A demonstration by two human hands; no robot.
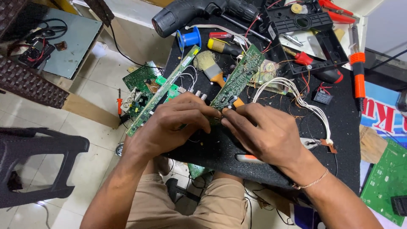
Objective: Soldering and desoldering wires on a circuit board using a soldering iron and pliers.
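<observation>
Two hands are meeting over the black work mat (271,140); the left hand (176,123) is curling its fingers down onto the near end of a long narrow green circuit board (163,91), gripping it; the right hand (265,133) is pinching with thumb and forefinger at the near end of a second green circuit board (237,78), which is lying tilted across the mat's middle; both boards are fanning away from the hands. Beyond them are lying one brush (210,65), one blue spool (189,37), one black drill (195,12) and one orange-gripped soldering iron (358,72); one bundle of white wires (296,95) is trailing rightward.
</observation>
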